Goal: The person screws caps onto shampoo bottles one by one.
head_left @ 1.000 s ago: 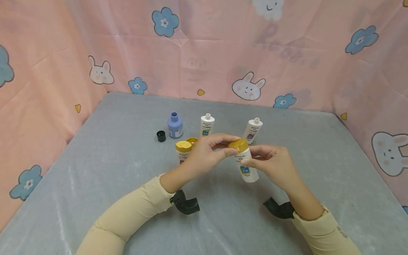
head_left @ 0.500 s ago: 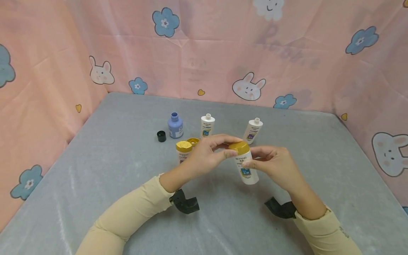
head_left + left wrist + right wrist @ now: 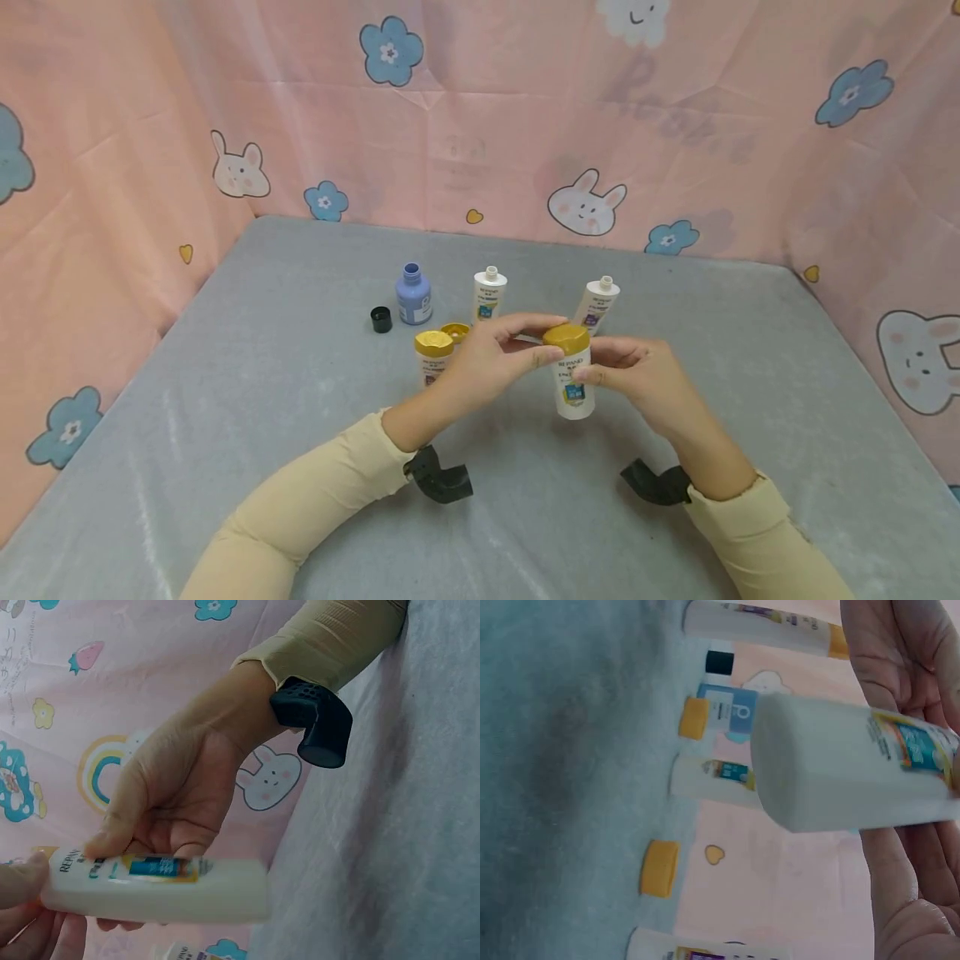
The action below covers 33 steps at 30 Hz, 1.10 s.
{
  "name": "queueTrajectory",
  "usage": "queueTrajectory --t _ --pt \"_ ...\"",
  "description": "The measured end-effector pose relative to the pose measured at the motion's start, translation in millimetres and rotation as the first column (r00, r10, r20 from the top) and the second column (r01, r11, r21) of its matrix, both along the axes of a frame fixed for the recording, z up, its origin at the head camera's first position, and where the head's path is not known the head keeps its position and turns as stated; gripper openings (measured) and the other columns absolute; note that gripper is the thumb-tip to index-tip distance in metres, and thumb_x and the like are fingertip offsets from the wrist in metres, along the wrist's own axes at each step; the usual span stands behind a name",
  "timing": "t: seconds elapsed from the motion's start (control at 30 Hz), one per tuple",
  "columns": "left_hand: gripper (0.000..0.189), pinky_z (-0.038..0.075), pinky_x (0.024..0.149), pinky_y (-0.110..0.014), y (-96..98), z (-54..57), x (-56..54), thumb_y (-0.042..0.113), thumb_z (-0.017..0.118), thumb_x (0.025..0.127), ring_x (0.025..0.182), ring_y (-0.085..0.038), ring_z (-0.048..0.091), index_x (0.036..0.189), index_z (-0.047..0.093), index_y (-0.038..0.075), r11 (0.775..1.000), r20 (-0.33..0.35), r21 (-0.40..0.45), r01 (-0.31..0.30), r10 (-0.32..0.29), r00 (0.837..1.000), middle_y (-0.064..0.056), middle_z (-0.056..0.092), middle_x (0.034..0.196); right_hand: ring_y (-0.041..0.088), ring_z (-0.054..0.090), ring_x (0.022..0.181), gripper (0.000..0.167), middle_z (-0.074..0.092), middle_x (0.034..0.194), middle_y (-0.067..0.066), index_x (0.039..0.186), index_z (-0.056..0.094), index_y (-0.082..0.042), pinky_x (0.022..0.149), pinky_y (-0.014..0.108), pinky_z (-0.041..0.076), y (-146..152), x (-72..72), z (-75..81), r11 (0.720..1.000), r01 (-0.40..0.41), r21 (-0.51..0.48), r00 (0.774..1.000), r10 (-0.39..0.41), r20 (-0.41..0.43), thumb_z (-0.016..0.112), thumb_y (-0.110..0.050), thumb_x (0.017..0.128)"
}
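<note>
Both my hands hold a white shampoo-style bottle [image 3: 573,400] with a blue and yellow label, raised above the table. My left hand [image 3: 498,360] pinches its gold cap [image 3: 567,337] between thumb and fingers. Around the bottle's body, the thumb and fingers of my right hand [image 3: 645,379] keep their grip. In the right wrist view the bottle's base [image 3: 780,761] faces the camera. The left wrist view shows its label [image 3: 161,868] side-on. Whether the cap is threaded on cannot be made out.
Behind the hands stand two uncapped white bottles [image 3: 489,293] and an uncapped blue bottle [image 3: 414,298], with a black cap [image 3: 381,319] beside it. A gold-capped white bottle [image 3: 434,358] is partly hidden by the left hand. Loose gold caps [image 3: 456,332] [image 3: 660,868] lie on the grey table [image 3: 247,375].
The held bottle has swung from a slant to nearly upright, its base moving left and slightly up. Both hands keep their hold, and the right hand has shifted slightly. The standing bottles stay put.
</note>
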<state>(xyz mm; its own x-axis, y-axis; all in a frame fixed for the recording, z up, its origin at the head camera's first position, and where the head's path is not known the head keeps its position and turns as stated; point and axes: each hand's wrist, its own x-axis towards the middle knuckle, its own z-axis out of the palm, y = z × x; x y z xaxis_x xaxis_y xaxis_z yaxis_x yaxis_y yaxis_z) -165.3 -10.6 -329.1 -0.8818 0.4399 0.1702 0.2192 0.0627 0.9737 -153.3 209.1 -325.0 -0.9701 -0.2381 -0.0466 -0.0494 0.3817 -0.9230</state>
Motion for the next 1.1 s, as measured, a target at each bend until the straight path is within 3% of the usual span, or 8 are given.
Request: queueTrajectory --t 0.1,0.3,0.53,0.83,0.97,1.1 --pt "0.037 0.057 0.092 -0.025 3.7 -4.9 -2.0 0.012 0.072 0.092 0.111 -0.021 0.069 0.128 0.064 0.009 0.999 0.039 0.025 -0.034 0.033 0.999 -0.008 0.068 0.126 0.001 0.066 0.102 0.047 0.072 0.101 -0.021 0.127 0.064 0.004 0.089 0.022 0.052 -0.3 -4.1 -4.8 1.0 0.028 -0.003 1.0 -0.028 0.007 0.076 -0.021 0.089" --pt "0.035 0.057 0.092 -0.023 10.4 -17.9 -7.3 0.006 0.071 0.091 0.113 -0.025 0.067 0.125 0.063 0.002 0.997 0.011 0.06 -0.053 0.052 0.999 -0.015 0.066 0.124 0.001 0.066 0.101 0.049 0.073 0.102 -0.02 0.127 0.064 0.002 0.089 0.021 0.052 0.8 -12.3 -16.0 0.999 0.044 -0.008 0.998 -0.044 0.042 0.078 -0.024 0.087" --pt "0.036 0.057 0.091 -0.022 11.9 -29.5 -11.1 0.004 0.07 0.091 0.113 -0.026 0.068 0.126 0.064 0.002 0.998 0.005 0.033 -0.06 0.06 0.998 -0.015 0.067 0.124 -0.001 0.069 0.095 0.049 0.074 0.098 -0.019 0.123 0.067 0.003 0.085 0.018 0.054 0.3 -18.8 -26.5 0.999 0.035 0.008 0.998 -0.035 0.055 0.082 -0.02 0.083" --pt "0.034 0.057 0.09 -0.023 12.0 -34.2 -12.9 0.008 0.072 0.091 0.108 -0.022 0.07 0.125 0.068 0.008 0.996 0.05 -0.029 -0.079 0.08 0.996 -0.009 0.07 0.124 -0.003 0.069 0.094 0.05 0.076 0.102 -0.011 0.124 0.065 0.007 0.084 0.017 0.054 0.5 -20.2 -29.7 1.0 0.012 0.001 0.997 -0.012 0.075 0.082 -0.017 0.083" --pt "0.034 0.057 0.09 -0.021 12.2 -34.4 -13.3 0.008 0.072 0.091 0.11 -0.022 0.07 0.125 0.068 0.007 0.996 0.039 -0.048 -0.074 0.076 0.996 -0.009 0.07 0.124 -0.003 0.069 0.093 0.051 0.075 0.103 -0.011 0.126 0.063 0.008 0.084 0.017 0.055 1.0 -20.8 -30.5 1.0 0.007 -0.009 0.996 -0.006 0.087 0.081 -0.014 0.084" --pt "0.034 0.057 0.091 -0.02 12.6 -34.2 -12.8 0.007 0.071 0.091 0.113 -0.024 0.069 0.125 0.067 0.006 0.996 0.021 -0.051 -0.072 0.073 0.997 -0.009 0.069 0.125 -0.003 0.069 0.095 0.052 0.075 0.111 -0.001 0.127 0.063 0.007 0.084 0.017 0.055 1.1 -20.1 -29.3 1.0 0.001 0.008 0.996 -0.002 0.087 0.08 -0.016 0.084"
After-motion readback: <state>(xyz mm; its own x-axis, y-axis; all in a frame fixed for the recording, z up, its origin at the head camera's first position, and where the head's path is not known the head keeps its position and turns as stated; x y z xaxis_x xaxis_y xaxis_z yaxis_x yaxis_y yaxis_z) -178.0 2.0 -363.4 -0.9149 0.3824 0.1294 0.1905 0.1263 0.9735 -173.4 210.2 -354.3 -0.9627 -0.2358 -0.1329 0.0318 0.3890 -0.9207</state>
